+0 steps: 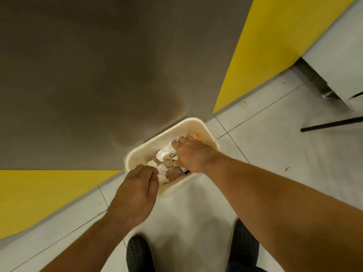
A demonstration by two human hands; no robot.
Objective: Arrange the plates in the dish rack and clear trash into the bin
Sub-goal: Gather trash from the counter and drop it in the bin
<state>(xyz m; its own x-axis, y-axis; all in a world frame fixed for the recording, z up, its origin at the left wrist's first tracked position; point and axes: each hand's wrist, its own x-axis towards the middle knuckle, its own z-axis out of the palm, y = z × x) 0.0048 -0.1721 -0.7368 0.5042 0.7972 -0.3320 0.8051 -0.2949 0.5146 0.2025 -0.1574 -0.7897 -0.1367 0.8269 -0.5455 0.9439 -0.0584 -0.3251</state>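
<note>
Overhead view: both my hands are over the cream bin [208, 137], which stands on the pale tiled floor [265, 154] against a grey-brown wall [88, 75] with yellow panels [275, 46]. My right hand [190, 154] reaches into the bin, fingers curled down around a wad of crumpled paper [166, 154], white and brown, among the other trash inside. My left hand [137, 191] hangs over the bin's near rim, fingers curled inward. A white wad [159, 170] lies just beside them, and I cannot tell whether they pinch it. My dark shoes [137, 254] stand near the bin.
</note>
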